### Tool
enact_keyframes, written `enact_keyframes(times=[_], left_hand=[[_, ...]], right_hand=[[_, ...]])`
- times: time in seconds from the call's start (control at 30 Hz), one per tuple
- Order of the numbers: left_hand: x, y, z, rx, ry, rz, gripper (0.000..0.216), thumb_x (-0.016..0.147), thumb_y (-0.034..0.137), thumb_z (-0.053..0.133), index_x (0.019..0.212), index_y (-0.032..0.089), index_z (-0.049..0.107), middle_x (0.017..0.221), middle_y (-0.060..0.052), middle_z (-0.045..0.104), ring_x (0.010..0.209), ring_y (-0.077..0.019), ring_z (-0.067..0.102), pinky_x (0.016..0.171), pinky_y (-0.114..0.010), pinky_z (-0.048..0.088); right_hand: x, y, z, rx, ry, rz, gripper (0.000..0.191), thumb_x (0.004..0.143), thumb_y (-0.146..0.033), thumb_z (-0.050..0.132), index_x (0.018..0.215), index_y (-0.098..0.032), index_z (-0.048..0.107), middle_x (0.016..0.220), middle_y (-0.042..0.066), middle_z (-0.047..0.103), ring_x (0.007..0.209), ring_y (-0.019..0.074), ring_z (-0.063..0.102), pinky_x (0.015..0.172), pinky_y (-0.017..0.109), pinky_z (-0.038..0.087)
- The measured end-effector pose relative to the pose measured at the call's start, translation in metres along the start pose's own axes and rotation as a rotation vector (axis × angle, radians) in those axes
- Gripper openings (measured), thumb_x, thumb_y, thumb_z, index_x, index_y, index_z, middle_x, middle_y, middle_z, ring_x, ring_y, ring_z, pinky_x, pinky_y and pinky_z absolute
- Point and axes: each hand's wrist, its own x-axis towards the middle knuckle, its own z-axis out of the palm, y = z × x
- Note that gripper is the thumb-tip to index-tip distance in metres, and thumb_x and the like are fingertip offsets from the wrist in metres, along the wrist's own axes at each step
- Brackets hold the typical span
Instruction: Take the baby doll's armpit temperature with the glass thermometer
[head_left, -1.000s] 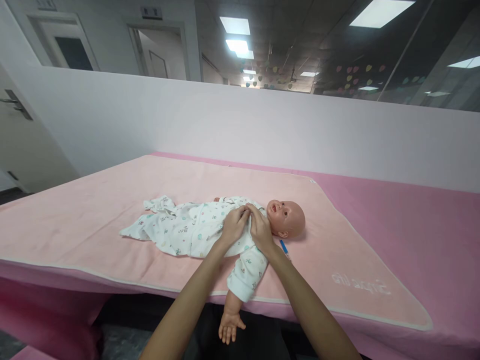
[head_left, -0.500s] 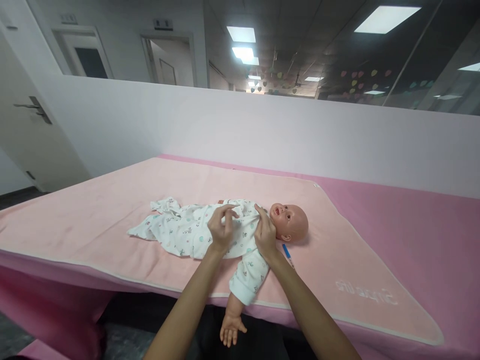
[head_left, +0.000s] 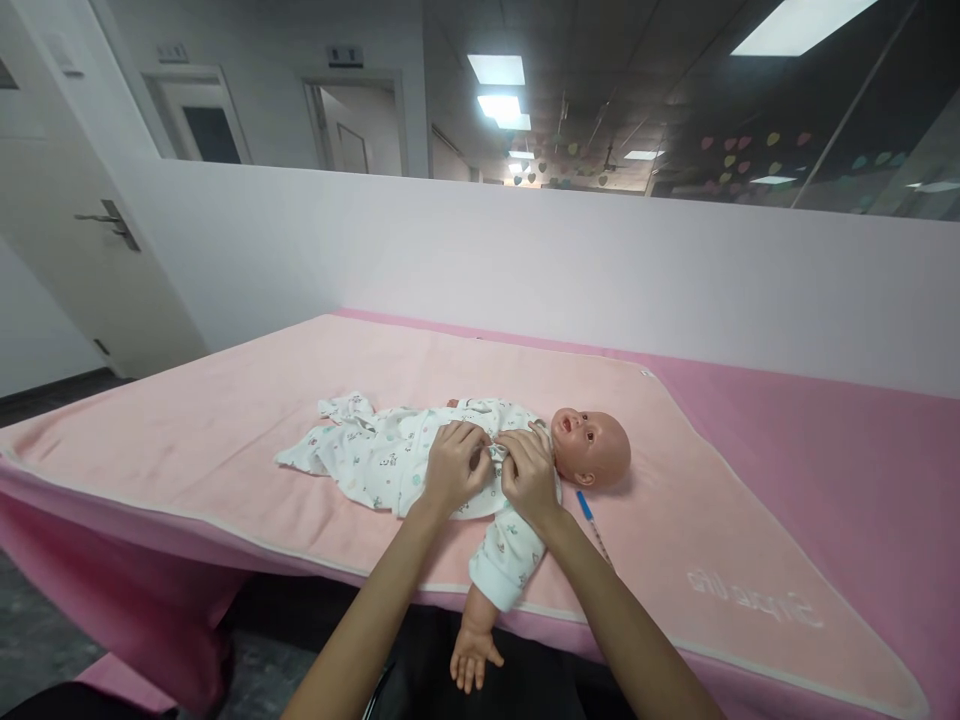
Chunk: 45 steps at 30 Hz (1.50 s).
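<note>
A baby doll [head_left: 592, 447] lies on its back, its head to the right. It wears a white printed baby shirt [head_left: 508, 555] and matching trousers [head_left: 367, 465]. Over the doll's chest, my left hand [head_left: 456, 465] pinches the front of the shirt with curled fingers. My right hand [head_left: 529, 475] is close beside it, thumb and fingers closed on the same shirt front. What exactly sits between the fingertips, cloth edge or fastening, is too small to tell. The doll's near arm [head_left: 474, 640] hangs past the table's front edge, below my hands.
A thin blue-capped stick, perhaps a thermometer [head_left: 585, 505], lies near the doll's head by my right forearm. Under the doll is a pale pink mat [head_left: 247, 400] on a darker pink cloth [head_left: 847, 450]. A white wall [head_left: 525, 260] stands behind the table.
My hands have come closer together over the doll's chest, and my left fingers have curled down onto the shirt. The cloth pulled up by my right hand is lower. The view has shifted slightly.
</note>
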Motion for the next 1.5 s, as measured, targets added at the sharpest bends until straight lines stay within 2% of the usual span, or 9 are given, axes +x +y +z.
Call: enact_keyframes(times=[0.3, 0.5, 0.63, 0.97, 1.3, 1.5], left_hand=[[-0.001, 0.001, -0.001, -0.022, 0.040, 0.013, 0.012, 0.078, 0.016, 0.043, 0.076, 0.020, 0.054, 0.075, -0.002, 0.059, 0.074, -0.0184, 0.050, 0.072, -0.033, 0.037], [-0.001, 0.001, 0.000, -0.029, 0.012, 0.025, 0.013, 0.077, 0.015, 0.042, 0.081, 0.020, 0.054, 0.082, -0.003, 0.060, 0.080, -0.0192, 0.050, 0.075, -0.034, 0.037], [-0.002, 0.000, 0.001, -0.043, 0.005, 0.038, 0.012, 0.078, 0.016, 0.041, 0.080, 0.020, 0.053, 0.080, -0.003, 0.060, 0.077, -0.0185, 0.051, 0.076, -0.034, 0.037], [-0.003, -0.005, 0.004, -0.112, -0.022, -0.003, 0.016, 0.083, 0.020, 0.037, 0.082, 0.020, 0.052, 0.072, -0.002, 0.060, 0.065, -0.0163, 0.052, 0.080, -0.036, 0.036], [-0.005, -0.006, 0.002, -0.162, -0.006, -0.009, 0.015, 0.080, 0.022, 0.039, 0.069, 0.020, 0.049, 0.059, 0.000, 0.054, 0.058, -0.0156, 0.049, 0.076, -0.035, 0.038], [-0.006, -0.005, 0.003, -0.113, 0.040, 0.030, 0.007, 0.075, 0.019, 0.043, 0.075, 0.020, 0.050, 0.066, -0.001, 0.056, 0.063, -0.0163, 0.052, 0.074, -0.035, 0.039]], right_hand=[[0.002, -0.005, -0.002, -0.024, -0.035, 0.024, 0.015, 0.078, -0.013, 0.045, 0.086, -0.019, 0.056, 0.079, 0.002, 0.062, 0.081, 0.0159, 0.054, 0.098, 0.042, 0.030], [-0.001, 0.000, 0.001, -0.035, 0.034, -0.029, 0.023, 0.080, -0.009, 0.040, 0.089, -0.021, 0.057, 0.081, 0.002, 0.063, 0.080, 0.0155, 0.055, 0.096, 0.042, 0.033], [-0.002, 0.000, 0.002, -0.025, 0.068, -0.043, 0.022, 0.081, -0.009, 0.041, 0.089, -0.021, 0.057, 0.081, 0.002, 0.063, 0.080, 0.0153, 0.055, 0.095, 0.042, 0.035], [0.001, -0.002, 0.000, 0.023, -0.042, -0.028, 0.021, 0.082, -0.016, 0.043, 0.099, -0.020, 0.055, 0.086, 0.004, 0.063, 0.086, 0.0178, 0.056, 0.093, 0.042, 0.037], [-0.004, 0.003, 0.008, 0.017, -0.001, -0.024, 0.018, 0.086, -0.019, 0.042, 0.098, -0.021, 0.055, 0.081, 0.004, 0.064, 0.081, 0.0175, 0.058, 0.090, 0.041, 0.040], [-0.002, 0.003, 0.008, 0.041, -0.005, -0.020, 0.019, 0.085, -0.016, 0.042, 0.097, -0.021, 0.055, 0.081, 0.003, 0.063, 0.080, 0.0166, 0.057, 0.091, 0.041, 0.040]])
